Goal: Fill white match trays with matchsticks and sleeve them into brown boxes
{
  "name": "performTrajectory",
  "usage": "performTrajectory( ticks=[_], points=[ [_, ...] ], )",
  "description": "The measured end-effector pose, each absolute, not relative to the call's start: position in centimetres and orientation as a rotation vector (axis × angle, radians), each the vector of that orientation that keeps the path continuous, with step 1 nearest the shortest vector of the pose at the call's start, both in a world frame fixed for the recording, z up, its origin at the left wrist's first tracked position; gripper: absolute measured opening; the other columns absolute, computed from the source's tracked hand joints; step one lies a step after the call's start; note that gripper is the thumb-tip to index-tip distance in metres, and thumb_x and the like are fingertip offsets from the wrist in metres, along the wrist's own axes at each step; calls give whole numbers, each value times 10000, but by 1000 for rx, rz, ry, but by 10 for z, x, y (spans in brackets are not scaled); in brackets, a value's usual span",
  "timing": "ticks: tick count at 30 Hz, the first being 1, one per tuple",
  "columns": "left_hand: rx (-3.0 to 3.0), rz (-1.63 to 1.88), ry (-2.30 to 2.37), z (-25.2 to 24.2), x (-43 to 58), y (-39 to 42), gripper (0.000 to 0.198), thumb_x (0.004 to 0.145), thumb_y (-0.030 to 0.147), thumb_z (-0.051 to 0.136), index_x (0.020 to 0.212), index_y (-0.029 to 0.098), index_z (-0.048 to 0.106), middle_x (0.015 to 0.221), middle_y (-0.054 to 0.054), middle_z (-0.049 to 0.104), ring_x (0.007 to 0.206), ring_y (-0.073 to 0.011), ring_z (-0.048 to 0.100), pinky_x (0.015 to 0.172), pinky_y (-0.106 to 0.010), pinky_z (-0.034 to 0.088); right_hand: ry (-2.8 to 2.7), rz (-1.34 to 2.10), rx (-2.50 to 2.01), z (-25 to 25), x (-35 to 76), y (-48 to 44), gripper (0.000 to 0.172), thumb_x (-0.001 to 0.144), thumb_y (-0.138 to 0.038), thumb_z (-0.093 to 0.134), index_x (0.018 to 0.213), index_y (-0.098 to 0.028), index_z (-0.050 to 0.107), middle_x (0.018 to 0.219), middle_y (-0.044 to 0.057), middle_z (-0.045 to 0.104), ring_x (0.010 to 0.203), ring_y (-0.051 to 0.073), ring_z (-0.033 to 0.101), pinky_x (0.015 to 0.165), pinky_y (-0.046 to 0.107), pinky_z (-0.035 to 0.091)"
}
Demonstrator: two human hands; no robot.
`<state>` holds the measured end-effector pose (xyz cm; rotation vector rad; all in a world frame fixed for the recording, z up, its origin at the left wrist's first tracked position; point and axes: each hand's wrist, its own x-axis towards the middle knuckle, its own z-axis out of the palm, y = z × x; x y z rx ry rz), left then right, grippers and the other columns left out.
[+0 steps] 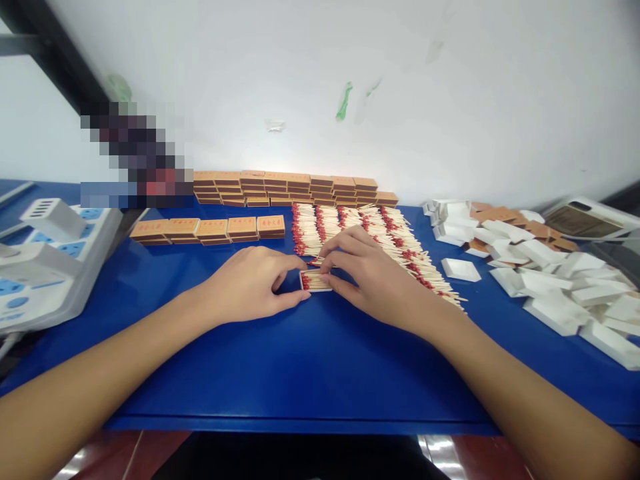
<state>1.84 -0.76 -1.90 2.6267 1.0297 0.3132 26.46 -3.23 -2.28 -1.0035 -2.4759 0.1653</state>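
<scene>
My left hand [250, 283] and right hand [373, 273] pinch the match tray [315, 281] between them; light, flimsy card, likely best held by its side walls.

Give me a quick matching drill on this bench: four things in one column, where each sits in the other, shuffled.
1. matchbox tray
2. loose matches
3. empty white trays
4. power strip

A. far left edge of the blue table
B. heaped at the right
C. between left hand and right hand
D. spread just beyond the hands

Pairs: 1-C, 2-D, 3-B, 4-A
</scene>
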Motion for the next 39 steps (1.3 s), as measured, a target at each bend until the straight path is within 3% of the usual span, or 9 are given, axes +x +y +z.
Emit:
performTrajectory(
  ticks=[25,33,39],
  points=[
    [2636,322,1021,-19,18,-8,299,939,444,693,1120,220,775,654,40,631,599,-130,567,587,-281,340,-2463,186,-983,-19,267,-33,124,1018,-169,598,991,-211,712,1094,125,711,1123,298,583,979,497,515],
    [2654,316,974,-16,20,-9,314,937,440,699,1139,214,779,658,35,640,591,-126,579,581,-272,354,-2419,53,-1192,-27,279,-22,123,1004,-184,611,906,-222,677,942,93,676,1003,288,563,930,484,464],
    [2644,296,985,-15,20,-10,315,934,451,701,1138,225,781,659,42,638,593,-125,574,582,-276,352,-2479,35,-1247,-39,282,-16,129,1019,-221,635,892,-212,655,1005,100,665,1051,293,538,914,468,452]
  ],
)
